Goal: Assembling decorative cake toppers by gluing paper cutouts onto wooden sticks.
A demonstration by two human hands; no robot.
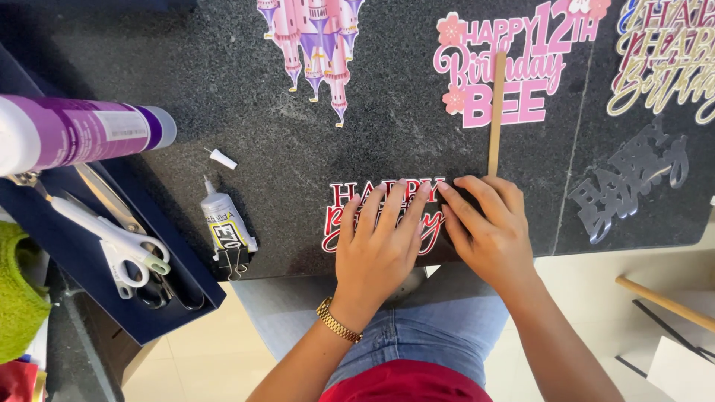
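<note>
Far left, 9 o'clock: 1 purple-and-white tube [74, 132] lying over a dark blue tray [82, 298], w/ 2 pairs of scissors in it, 1 white-handled [123, 249], 1 black-handled [160, 290]. Green fabric [16, 298] at the left edge. Next on the desk [223, 74]: 1 small glue tube [227, 223] w/ a binder clip on its end, its 1 white cap [222, 158] lying apart at 11 o'clock from it. At 12 o'clock, 1 pink & purple castle cutout [313, 45].

Centre: 1 red-and-white lettered cake topper [350, 197] flat on the desk near its front edge. Left hand [376, 249] lies on it, fingers straight, spread flat, pressing down, gripping nothing; gold watch [339, 321] on the wrist. Right hand [488, 231] just beside, fingertips pressed down at the topper's right end, also flat, nothing grasped. 1 wooden stick [497, 112] runs up from the right hand toward 12 o'clock, over 1 pink lettered topper [514, 67].

Right, 2 o'clock: 1 gold-edged lettered topper [666, 56]; below it 1 clear acrylic lettered piece [633, 186].
</note>
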